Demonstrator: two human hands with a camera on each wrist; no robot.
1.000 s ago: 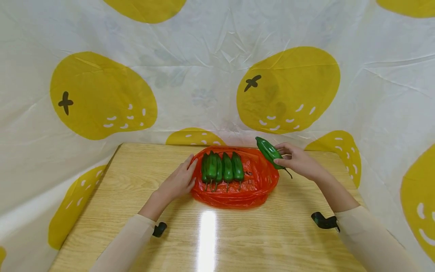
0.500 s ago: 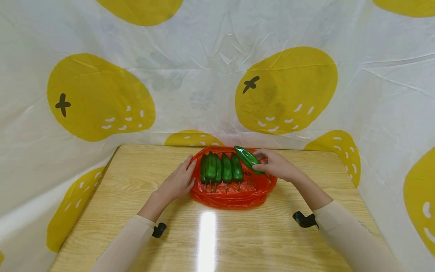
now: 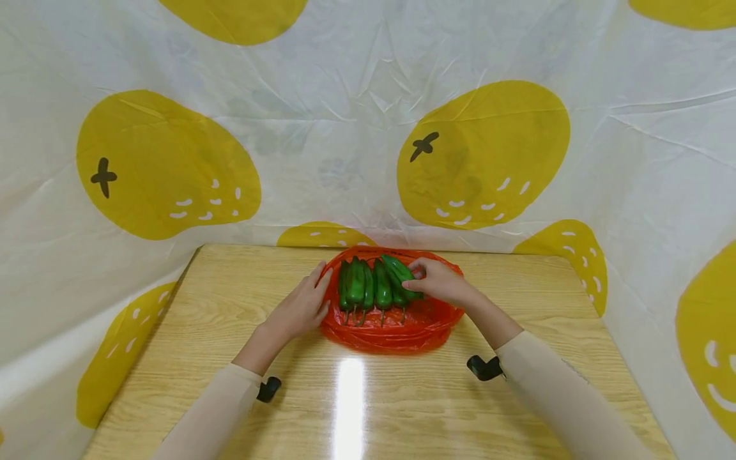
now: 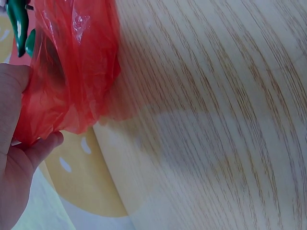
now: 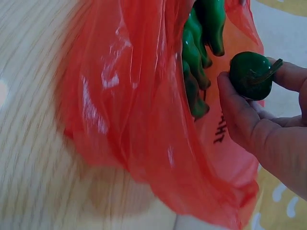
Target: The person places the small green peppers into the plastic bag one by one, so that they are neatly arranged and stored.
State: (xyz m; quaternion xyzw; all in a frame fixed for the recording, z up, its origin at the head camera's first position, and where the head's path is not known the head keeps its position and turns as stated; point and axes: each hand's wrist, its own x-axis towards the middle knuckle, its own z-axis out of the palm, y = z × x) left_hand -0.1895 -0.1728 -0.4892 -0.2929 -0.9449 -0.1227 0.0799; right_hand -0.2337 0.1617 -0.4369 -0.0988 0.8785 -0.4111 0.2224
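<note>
A red plastic bag (image 3: 382,342) lies with its mouth spread wide. Inside it, several green peppers (image 3: 356,284) stand side by side in a row, stems toward me. At the bag's left edge, my left hand (image 3: 298,308) holds the plastic; the left wrist view has red film (image 4: 72,91) between thumb and fingers. My right hand (image 3: 441,281) pinches another green pepper (image 5: 249,75) between thumb and fingers, its stem end facing the right wrist camera. In the head view that pepper slants over the right end of the row, overlapping the last one.
The bag sits at the back of a wood-grain table (image 3: 241,281). Behind and at both sides hangs a white cloth (image 3: 328,166) with large yellow fruit prints. A dark camera mount (image 3: 485,367) juts from the right sleeve, another mount (image 3: 268,389) from the left.
My right hand has carried its pepper leftward, from above the bag's right edge to the right end of the row. The left hand has stayed at the bag's left edge.
</note>
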